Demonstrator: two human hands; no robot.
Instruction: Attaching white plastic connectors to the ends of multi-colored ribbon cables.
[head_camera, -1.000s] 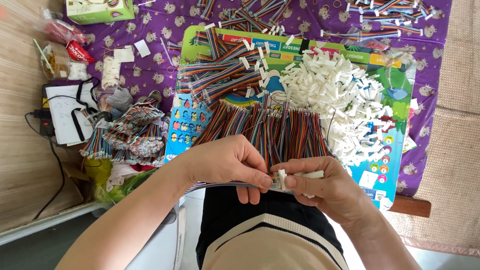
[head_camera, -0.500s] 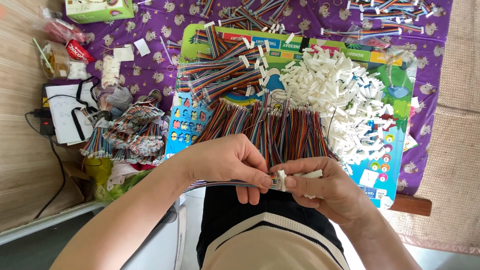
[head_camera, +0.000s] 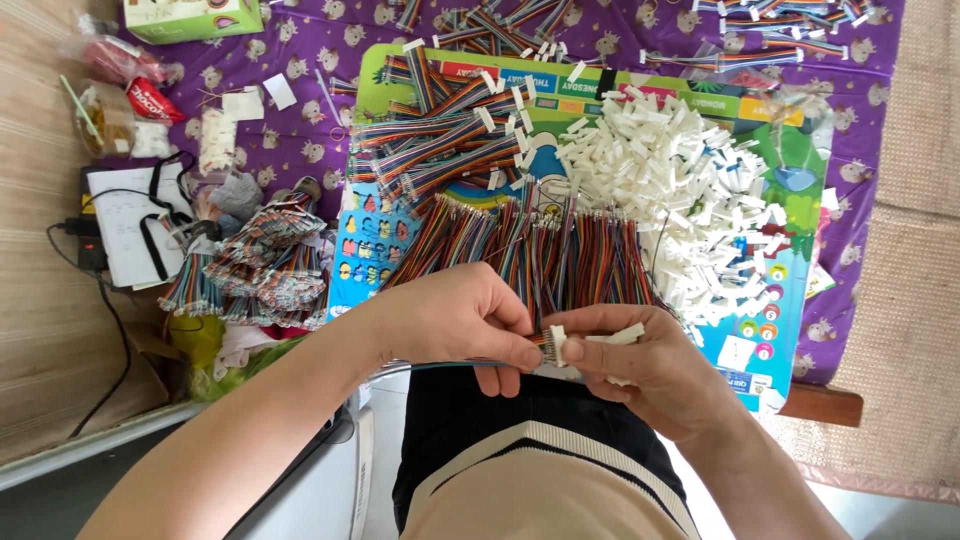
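2 hands met at the near table edge: left hand (head_camera: 470, 320) pinched a ribbon cable (head_camera: 450, 364) (limp, light; best gripped beside its tip), right hand (head_camera: 640, 365) closed on a white connector (head_camera: 556, 340), rigid, small. Connector pile (head_camera: 680, 190) lay far right.

Upper right of centre, the heap of connectors (head_camera: 690, 190) looks like hard white plastic, slightly shiny. The ribbon cables (head_camera: 540, 255) at centre wear smooth, multicoloured plastic insulation. Beneath them the printed board (head_camera: 790, 320) is glossy. The purple tablecloth (head_camera: 300, 130) across the top looks soft matt cloth. Far right, the mat (head_camera: 910, 300) is coarse, woven, rough.
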